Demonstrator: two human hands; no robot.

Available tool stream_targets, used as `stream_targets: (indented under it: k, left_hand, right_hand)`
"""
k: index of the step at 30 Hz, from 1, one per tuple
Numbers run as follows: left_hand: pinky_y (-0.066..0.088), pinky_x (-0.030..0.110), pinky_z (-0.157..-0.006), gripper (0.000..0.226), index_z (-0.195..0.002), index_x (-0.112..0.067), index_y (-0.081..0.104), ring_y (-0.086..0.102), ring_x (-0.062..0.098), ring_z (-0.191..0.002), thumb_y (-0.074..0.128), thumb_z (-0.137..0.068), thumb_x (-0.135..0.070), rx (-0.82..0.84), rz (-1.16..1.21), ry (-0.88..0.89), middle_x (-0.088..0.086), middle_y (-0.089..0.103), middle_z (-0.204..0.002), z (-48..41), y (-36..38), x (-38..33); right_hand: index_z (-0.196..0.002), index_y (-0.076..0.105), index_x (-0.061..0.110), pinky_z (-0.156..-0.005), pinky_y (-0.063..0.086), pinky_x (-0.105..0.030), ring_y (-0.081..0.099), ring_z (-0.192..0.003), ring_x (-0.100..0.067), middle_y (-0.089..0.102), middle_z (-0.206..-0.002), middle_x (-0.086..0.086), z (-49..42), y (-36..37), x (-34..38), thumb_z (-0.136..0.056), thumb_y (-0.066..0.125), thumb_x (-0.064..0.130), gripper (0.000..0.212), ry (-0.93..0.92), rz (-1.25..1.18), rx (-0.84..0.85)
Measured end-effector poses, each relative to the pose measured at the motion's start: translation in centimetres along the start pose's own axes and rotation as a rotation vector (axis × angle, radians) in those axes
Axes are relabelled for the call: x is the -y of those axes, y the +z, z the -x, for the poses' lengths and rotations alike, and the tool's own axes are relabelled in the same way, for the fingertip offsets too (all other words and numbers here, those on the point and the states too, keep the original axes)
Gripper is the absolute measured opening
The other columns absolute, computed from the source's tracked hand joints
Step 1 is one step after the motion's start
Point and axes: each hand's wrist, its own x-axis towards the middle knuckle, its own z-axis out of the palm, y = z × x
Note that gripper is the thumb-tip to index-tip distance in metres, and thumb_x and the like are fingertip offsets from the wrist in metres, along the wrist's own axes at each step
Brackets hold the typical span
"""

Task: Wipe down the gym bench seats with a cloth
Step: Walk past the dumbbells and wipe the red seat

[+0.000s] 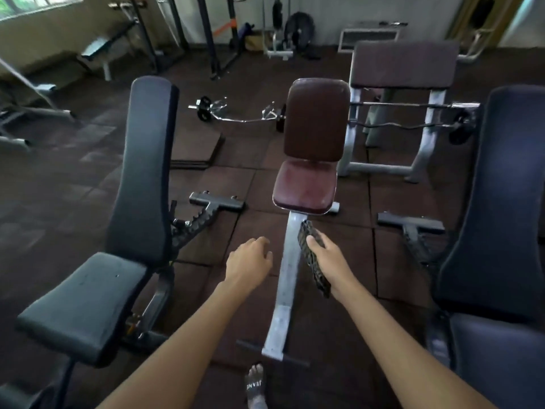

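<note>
Right hand [323, 255] grips a dark patterned cloth [308, 259] beside the grey frame rail [287, 276], short of the maroon bench seat [305, 187]; left hand [247, 261] empty, fingers loosely curled; sandal strap [254, 385] lettered "JEANE".

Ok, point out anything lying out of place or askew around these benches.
A loaded curl bar lies on the floor left of the maroon bench rather than on the rack, and loose floor mats sit stacked askew over the tiles.
</note>
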Motion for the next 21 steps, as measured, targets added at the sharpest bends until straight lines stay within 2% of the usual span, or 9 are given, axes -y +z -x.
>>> stream_targets:
  k: [2,7,13,18,21]
  left_hand:
    - [0.048,0.04,-0.093,0.034,-0.127,-0.021,0.058,0.059,0.028,-0.114,0.05,-0.095,-0.028,0.009,0.012,0.048,0.004,0.062,-0.123,-5.2,-0.6,0.8]
    - [0.049,0.041,-0.089,0.031,-0.122,-0.019,0.06,0.06,0.028,-0.109,0.05,-0.094,-0.025,0.067,0.006,0.15,0.005,0.064,-0.119,-15.6,-1.6,0.2]
    - [0.05,0.041,-0.086,0.03,-0.119,-0.015,0.06,0.059,0.031,-0.109,0.049,-0.092,-0.021,0.14,0.007,0.24,0.006,0.064,-0.119,-27.6,-0.3,-2.8]
    - [0.05,0.044,-0.09,0.034,-0.124,-0.017,0.06,0.06,0.031,-0.11,0.048,-0.093,-0.019,0.189,0.054,0.219,0.008,0.064,-0.12,-40.5,5.2,-4.4]
    - [0.048,0.044,-0.093,0.037,-0.13,-0.018,0.057,0.056,0.029,-0.113,0.048,-0.094,-0.017,0.197,0.05,0.125,0.007,0.061,-0.122,-48.5,10.8,-4.0]
  right_hand:
    - [-0.129,0.058,0.026,-0.103,0.044,-0.027,0.059,-0.113,-0.01,0.064,-0.124,0.005,-3.7,0.6,1.0,-0.101,0.053,0.027,0.029,0.005,-0.005,-0.062]
    - [-0.136,0.055,0.029,-0.105,0.046,-0.035,0.061,-0.115,-0.012,0.065,-0.126,0.007,-11.5,-0.8,2.6,-0.099,0.054,0.035,0.037,0.057,-0.06,-0.234]
    - [-0.143,0.048,0.033,-0.103,0.04,-0.026,0.052,-0.124,-0.008,0.056,-0.135,0.013,-20.9,-3.1,3.8,-0.099,0.054,0.032,0.044,0.094,-0.053,-0.333]
    - [-0.144,0.046,0.036,-0.1,0.035,-0.022,0.046,-0.123,-0.003,0.052,-0.136,0.015,-33.6,-5.4,1.4,-0.1,0.054,0.029,0.046,0.132,0.039,-0.365]
    - [-0.145,0.045,0.032,-0.102,0.034,-0.023,0.047,-0.131,-0.011,0.051,-0.143,0.009,-43.0,-6.5,-2.3,-0.1,0.053,0.031,0.046,0.186,0.179,-0.341]
